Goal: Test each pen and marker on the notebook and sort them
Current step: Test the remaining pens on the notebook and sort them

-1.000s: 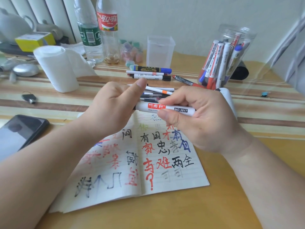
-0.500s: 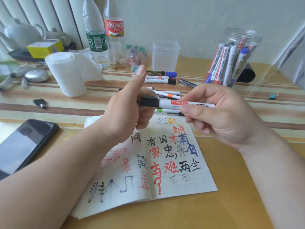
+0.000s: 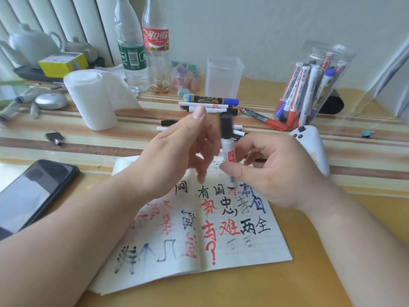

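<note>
The table (image 3: 221,291) is crowded along its far side: a roll of tissue (image 3: 95,100), two plastic bottles (image 3: 132,52), an empty clear box (image 3: 223,78) and, to the right, a clear jar (image 3: 327,52) packed with upright markers. A row of loose markers (image 3: 212,100) lies between box and hands, partly hidden behind the raised fingers. A dark phone (image 3: 33,196) lies at the left edge, a small key (image 3: 54,137) beyond it, and a white controller (image 3: 314,149) sits just behind the right wrist.

The notebook (image 3: 261,255) lies open near the front edge, both pages covered in black, red and blue characters (its upper part is masked by both hands and the left forearm).

The right hand (image 3: 272,171) pinches a white marker (image 3: 228,151) between thumb and fingers and holds it nearly upright, black cap end up, lower end just above the top of the right page. The left hand (image 3: 177,151) hangs beside it with the thumb raised and the fingers loosely spread, gripping nothing; motion blur smears the fingertips, so I cannot tell whether they brush the marker's barrel.
</note>
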Demonstrator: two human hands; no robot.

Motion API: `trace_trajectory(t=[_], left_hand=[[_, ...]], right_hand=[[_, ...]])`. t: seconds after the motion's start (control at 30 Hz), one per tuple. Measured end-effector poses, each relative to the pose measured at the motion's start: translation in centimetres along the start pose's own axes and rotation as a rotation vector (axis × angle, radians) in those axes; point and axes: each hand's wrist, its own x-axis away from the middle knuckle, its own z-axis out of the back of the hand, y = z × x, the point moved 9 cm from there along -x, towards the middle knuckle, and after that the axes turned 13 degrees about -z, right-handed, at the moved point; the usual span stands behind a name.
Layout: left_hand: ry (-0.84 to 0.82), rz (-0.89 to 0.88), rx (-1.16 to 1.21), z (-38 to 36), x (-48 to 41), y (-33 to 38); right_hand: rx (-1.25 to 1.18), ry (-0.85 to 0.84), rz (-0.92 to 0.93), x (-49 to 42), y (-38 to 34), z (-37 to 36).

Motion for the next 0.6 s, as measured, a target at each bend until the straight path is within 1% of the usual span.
trace_trajectory(t=[0.07,0.1,0.13,0.23,0.33,0.47,0.5,0.6], left_hand=[[-0.076,-0.015,0.048,-0.7,0.1,0.0],[-0.086,-0.025,0.021,-0.7,0.1,0.0],[-0.083,-0.036,-0.043,-0.4,0.1,-0.1],[-0.09,-0.045,-0.341,0.3,-0.1,-0.5],[-0.113,0.02,-0.569,0.8,-0.2,-0.5],[-0.191,0.12,-0.865,1.7,-0.5,2.0],[-0.182,0.128,-0.904,2.3,-0.3,2.9],[-0.064,0.115,-0.936,5.1,2.8,6.8]], right_hand=[[-0.032,0.04,0.02,-0.1,-0.3,-0.1],[-0.082,0.042,0.024,-0.1,-0.3,0.0],[-0.138,0.027,0.021,-0.2,-0.2,0.0],[-0.232,0.002,-0.011,-0.7,0.4,0.0],[-0.292,-0.038,-0.084,-1.0,1.4,-0.2],[-0.338,-0.052,-0.103,-0.5,0.9,-0.1],[-0.36,-0.047,-0.098,-0.2,0.3,-0.1],[-0.381,-0.105,-0.091,0.6,-3.0,-1.5]])
